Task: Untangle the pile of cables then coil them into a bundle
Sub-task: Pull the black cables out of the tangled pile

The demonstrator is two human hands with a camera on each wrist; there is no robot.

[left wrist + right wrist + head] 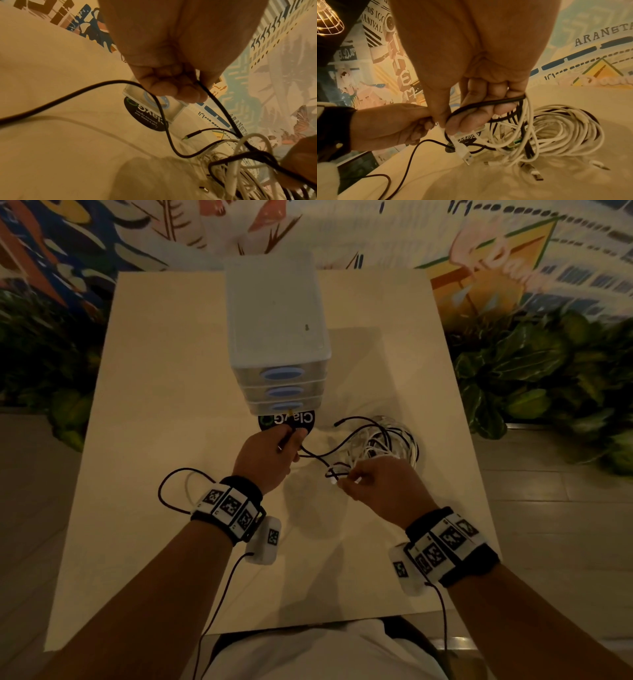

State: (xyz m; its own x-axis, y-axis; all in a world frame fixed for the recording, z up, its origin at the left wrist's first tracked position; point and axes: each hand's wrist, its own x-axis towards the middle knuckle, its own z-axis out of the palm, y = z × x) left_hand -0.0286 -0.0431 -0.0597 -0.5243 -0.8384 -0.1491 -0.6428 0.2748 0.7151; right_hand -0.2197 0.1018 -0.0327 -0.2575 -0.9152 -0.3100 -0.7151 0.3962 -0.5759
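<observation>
A tangled pile of white and black cables [387, 443] lies on the table right of centre. My left hand [270, 455] grips a thin black cable [318, 455] just left of the pile. In the left wrist view my curled fingers [173, 89] hold this black cable [68, 97], which trails off to the left. My right hand [373, 484] sits at the pile's near edge. In the right wrist view it pinches a white cable just above its USB plug [464, 152], and a black cable [488, 103] lies across its fingers. The pile [556, 132] lies just beyond.
A white three-drawer unit [277, 337] with blue handles stands at the table's back centre, with a round black sticker [287, 421] in front of it. A loop of the black cable [171, 487] lies near my left wrist. Plants flank the cream table [154, 405].
</observation>
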